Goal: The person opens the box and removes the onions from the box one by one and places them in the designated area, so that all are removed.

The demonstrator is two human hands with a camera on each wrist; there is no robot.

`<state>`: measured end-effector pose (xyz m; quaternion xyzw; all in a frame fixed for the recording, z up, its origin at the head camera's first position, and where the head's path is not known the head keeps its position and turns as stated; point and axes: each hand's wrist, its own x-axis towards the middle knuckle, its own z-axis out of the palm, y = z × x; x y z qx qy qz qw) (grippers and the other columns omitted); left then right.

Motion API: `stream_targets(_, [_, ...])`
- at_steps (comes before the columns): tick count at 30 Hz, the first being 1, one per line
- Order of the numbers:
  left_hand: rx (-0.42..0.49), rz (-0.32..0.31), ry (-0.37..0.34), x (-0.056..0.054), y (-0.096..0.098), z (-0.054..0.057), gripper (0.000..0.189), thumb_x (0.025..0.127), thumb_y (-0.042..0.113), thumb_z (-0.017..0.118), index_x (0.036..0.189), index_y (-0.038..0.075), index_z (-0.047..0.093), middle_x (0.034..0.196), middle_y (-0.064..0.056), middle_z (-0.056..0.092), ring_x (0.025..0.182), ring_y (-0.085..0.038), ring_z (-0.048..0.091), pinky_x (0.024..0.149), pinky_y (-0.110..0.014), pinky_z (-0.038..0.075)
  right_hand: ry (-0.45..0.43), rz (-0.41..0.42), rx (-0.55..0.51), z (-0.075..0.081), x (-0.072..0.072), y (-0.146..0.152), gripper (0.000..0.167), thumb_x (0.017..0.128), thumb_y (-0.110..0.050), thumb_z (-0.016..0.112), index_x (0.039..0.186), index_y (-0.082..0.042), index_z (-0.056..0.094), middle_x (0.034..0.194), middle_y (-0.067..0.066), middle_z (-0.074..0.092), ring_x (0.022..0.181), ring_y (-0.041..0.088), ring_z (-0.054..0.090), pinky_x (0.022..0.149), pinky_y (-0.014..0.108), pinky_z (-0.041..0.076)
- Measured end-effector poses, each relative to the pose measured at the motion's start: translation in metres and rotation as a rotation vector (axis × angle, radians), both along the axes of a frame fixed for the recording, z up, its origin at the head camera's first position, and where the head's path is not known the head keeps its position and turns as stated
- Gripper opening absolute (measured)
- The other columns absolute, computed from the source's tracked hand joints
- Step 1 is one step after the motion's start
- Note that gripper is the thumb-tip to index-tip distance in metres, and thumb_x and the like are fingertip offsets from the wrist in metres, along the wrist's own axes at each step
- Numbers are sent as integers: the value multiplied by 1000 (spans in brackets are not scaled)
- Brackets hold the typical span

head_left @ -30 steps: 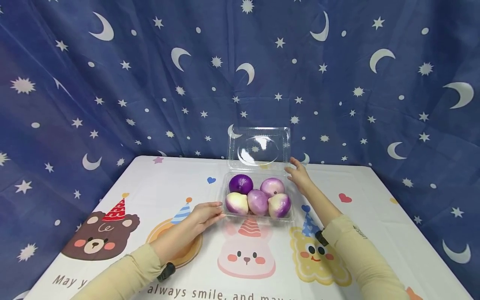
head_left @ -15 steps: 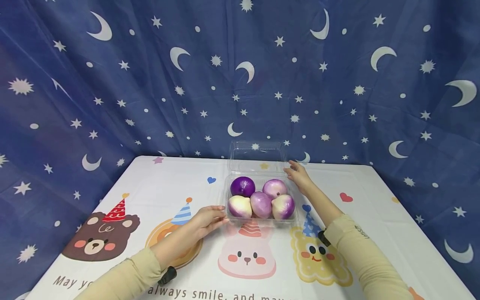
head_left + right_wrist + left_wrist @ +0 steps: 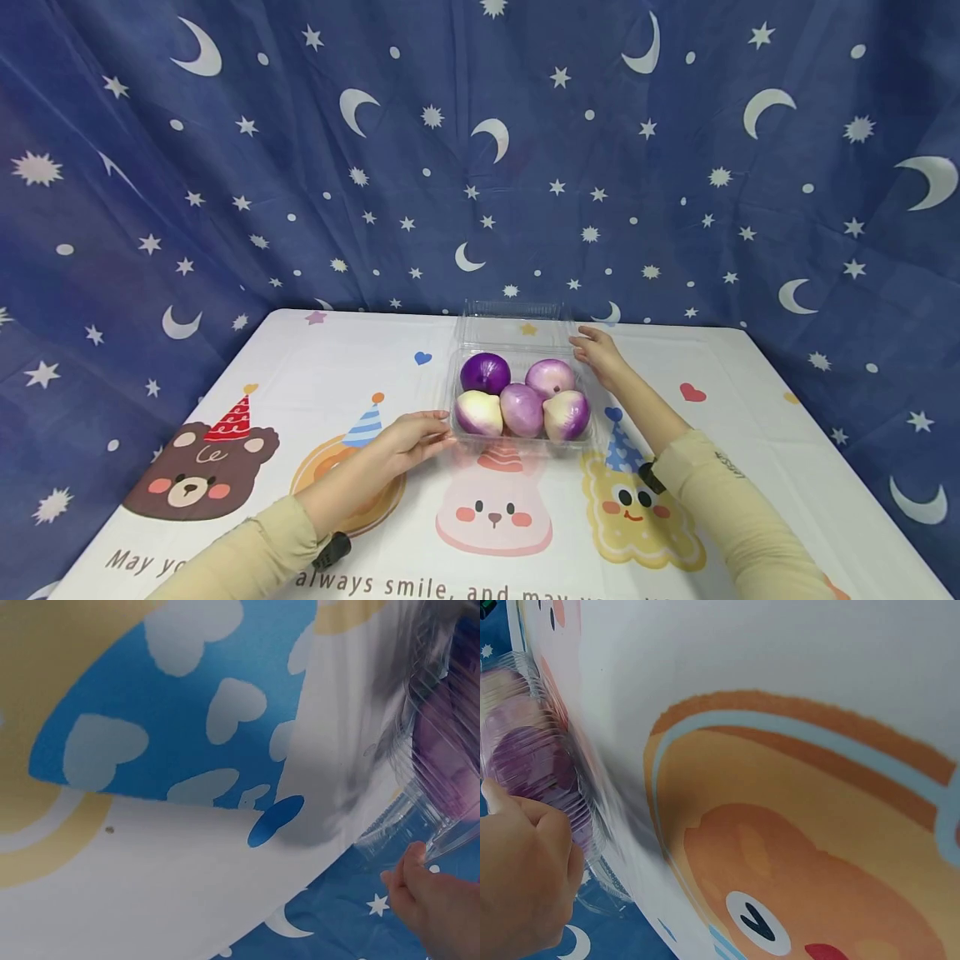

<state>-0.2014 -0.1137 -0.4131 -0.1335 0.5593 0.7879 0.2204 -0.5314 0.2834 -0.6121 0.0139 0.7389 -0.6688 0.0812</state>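
Fingers of the left hand were curled on the left near corner of the clear plastic container, while those of the right hand pinched its right rear corner beside the hinge. The container was located between both hands, level to the eye, with five purple-and-white bulbs inside it: two along its rear side, three along its near side. Behind the container, its lid was folded back toward the starry curtain; the printed rabbit on the tabletop lay in front of it.
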Motion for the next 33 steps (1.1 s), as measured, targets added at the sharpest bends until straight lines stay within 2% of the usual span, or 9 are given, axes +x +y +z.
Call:
stream_targets(3, [8,-9,4,-1,-1,1,31,91,-9,44,122,-11,42,85,-7,51,79,-11,55,78,-19,59,-4,-1,26,26,26,-9,85,81,-42,72,147,-11,29,141,14,42,109,25,57,99,33,52])
stream_targets(6, [9,-20,1,-2,-1,3,33,92,-8,43,124,-10,40,84,-6,51,77,-10,55,75,-17,59,29,18,49,42,43,-13,78,85,-37,68,147,-9,29,134,13,47,102,23,58,92,31,56])
stream_targets(8, [2,-27,-1,-2,0,3,37,92,-8,43,128,-11,38,86,-7,50,76,-10,55,75,-17,59,73,29,64,69,73,-22,70,88,-32,65,145,-7,33,129,15,48,98,23,58,86,29,57])
stream_targets(13, [-32,-41,5,-2,0,1,39,92,-9,44,130,-12,36,88,-10,48,75,-10,55,74,-17,59,108,17,184,170,175,-64,59,94,-21,55,144,-1,31,144,28,31,126,40,44,107,47,44])
stream_targets(16, [-52,-52,17,-1,-2,0,40,93,-9,44,131,-12,35,86,-9,50,74,-9,57,74,-16,59,120,-29,325,210,214,-82,50,97,-15,47,142,4,32,144,30,31,131,44,36,110,54,37])
stream_targets(19, [-61,-67,31,0,-5,-2,40,92,-9,45,131,-12,35,82,-7,52,71,-8,59,73,-15,59,176,-66,421,225,229,-88,43,97,-12,46,136,7,39,137,30,41,125,43,41,106,53,41])
stream_targets(24, [-53,-69,50,0,-7,-3,40,91,-10,46,129,-13,36,78,-6,54,69,-8,61,72,-15,59,295,-60,475,229,239,-86,36,95,-7,48,128,9,47,129,31,48,120,42,46,103,51,44])
stream_targets(28, [-58,-71,56,-1,-6,-2,40,91,-10,46,129,-13,36,78,-5,53,69,-8,61,72,-15,59,341,15,491,230,244,-81,35,94,-6,51,125,9,49,127,31,50,114,43,52,100,51,47])
stream_targets(33, [-53,-65,54,-1,-4,-2,39,91,-11,46,128,-13,37,79,-6,53,69,-9,61,72,-16,59,322,158,482,236,252,-76,38,93,-11,55,127,8,49,127,31,51,106,42,58,95,50,52])
